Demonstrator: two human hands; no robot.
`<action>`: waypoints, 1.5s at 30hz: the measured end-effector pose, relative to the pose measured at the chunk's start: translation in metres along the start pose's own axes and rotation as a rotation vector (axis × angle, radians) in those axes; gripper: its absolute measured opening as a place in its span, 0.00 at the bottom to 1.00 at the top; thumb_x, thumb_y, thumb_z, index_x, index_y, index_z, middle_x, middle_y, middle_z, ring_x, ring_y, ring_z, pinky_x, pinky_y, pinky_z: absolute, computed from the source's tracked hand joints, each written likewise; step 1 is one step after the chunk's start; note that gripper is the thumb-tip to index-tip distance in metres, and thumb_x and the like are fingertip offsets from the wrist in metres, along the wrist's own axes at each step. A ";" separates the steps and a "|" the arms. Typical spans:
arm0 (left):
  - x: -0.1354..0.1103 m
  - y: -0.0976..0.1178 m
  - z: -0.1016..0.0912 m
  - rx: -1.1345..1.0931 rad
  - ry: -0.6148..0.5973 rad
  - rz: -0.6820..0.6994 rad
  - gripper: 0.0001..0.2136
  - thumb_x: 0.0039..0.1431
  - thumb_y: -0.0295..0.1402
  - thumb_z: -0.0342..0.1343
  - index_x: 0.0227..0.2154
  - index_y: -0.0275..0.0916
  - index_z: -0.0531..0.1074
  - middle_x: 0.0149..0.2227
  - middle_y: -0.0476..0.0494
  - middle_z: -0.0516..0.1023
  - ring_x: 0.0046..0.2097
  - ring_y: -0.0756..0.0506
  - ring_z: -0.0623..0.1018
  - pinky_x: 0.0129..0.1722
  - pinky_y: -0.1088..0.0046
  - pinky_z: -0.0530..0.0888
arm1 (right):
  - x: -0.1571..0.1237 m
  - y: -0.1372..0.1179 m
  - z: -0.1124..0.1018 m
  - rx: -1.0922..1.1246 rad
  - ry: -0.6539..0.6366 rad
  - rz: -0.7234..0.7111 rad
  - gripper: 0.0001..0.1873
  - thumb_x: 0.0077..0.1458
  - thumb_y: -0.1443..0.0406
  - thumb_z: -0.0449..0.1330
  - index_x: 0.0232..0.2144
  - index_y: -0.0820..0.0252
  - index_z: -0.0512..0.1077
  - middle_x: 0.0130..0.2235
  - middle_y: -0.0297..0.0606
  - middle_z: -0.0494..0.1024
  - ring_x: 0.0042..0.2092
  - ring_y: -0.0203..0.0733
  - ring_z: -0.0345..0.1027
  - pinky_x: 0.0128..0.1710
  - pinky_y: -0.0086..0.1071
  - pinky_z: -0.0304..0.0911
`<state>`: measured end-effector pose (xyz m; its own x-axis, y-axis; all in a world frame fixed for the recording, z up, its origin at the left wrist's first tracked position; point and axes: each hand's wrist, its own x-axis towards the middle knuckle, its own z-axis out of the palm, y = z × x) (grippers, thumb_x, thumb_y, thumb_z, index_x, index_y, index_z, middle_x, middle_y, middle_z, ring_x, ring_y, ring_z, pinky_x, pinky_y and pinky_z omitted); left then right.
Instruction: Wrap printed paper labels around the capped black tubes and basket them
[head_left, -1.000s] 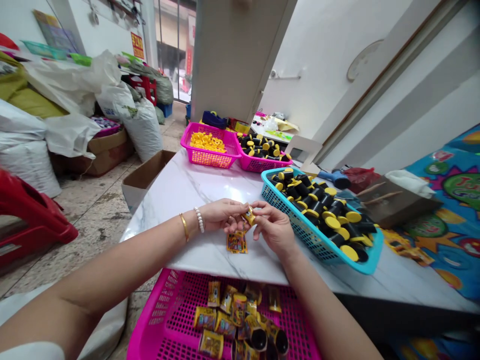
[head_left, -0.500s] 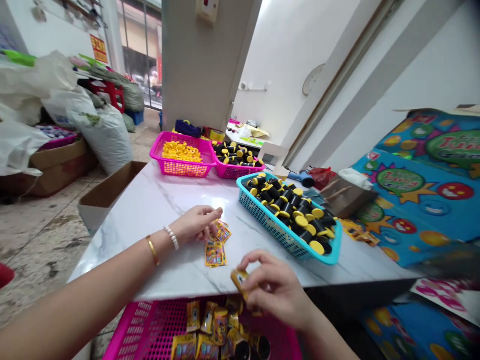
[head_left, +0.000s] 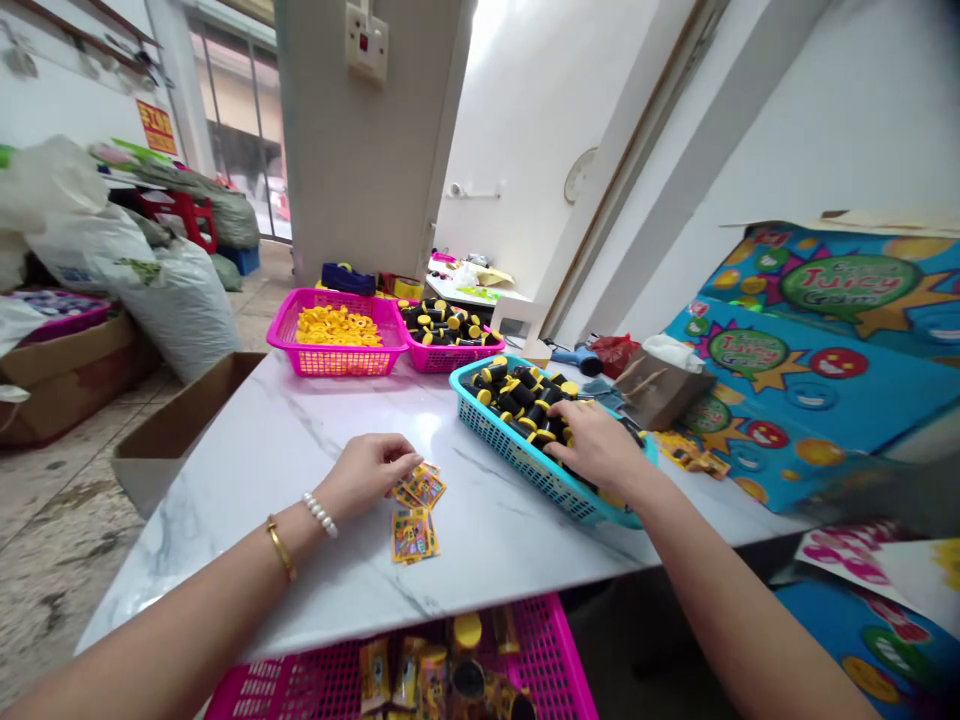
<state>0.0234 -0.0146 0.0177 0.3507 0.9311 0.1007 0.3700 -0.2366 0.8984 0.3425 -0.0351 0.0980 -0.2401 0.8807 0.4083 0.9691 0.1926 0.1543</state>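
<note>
Black tubes point(head_left: 525, 395) w/ yellow caps lie in the blue basket point(head_left: 517, 455) on the marble table point(head_left: 300, 440). Right hand point(head_left: 596, 445) is in among them, fingers curled down; can't tell if it grips one. Left hand point(head_left: 365, 475) has its fingertips pinched on yellow labels point(head_left: 424, 487), w/ a 2nd label stack point(head_left: 414, 535) just beside.

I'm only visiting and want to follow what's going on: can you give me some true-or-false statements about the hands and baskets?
1. The right hand is inside the blue basket, among black tubes with yellow caps. True.
2. The left hand rests in a pink basket. False: its fingertips touch the yellow labels on the marble table.
3. Both baskets at the table's far end hold loose yellow pieces. False: the far-left pink basket does; the far-right pink basket holds black tubes.
4. A lower pink basket sits under the table's near edge. True.
</note>
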 end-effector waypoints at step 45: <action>-0.005 0.007 -0.009 -0.071 0.603 0.444 0.07 0.59 0.34 0.57 0.36 0.37 0.74 0.30 0.47 0.72 0.27 0.53 0.68 0.27 0.78 0.67 | 0.054 -0.139 0.035 1.287 -0.018 0.203 0.23 0.55 0.49 0.57 0.19 0.60 0.66 0.14 0.27 0.63 0.17 0.30 0.51 0.17 0.26 0.46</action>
<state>0.0162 -0.0183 0.0274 -0.0859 0.7476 0.6586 0.2403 -0.6259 0.7419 0.1973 0.0008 0.0666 -0.0925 0.9467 0.3087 0.3492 0.3211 -0.8803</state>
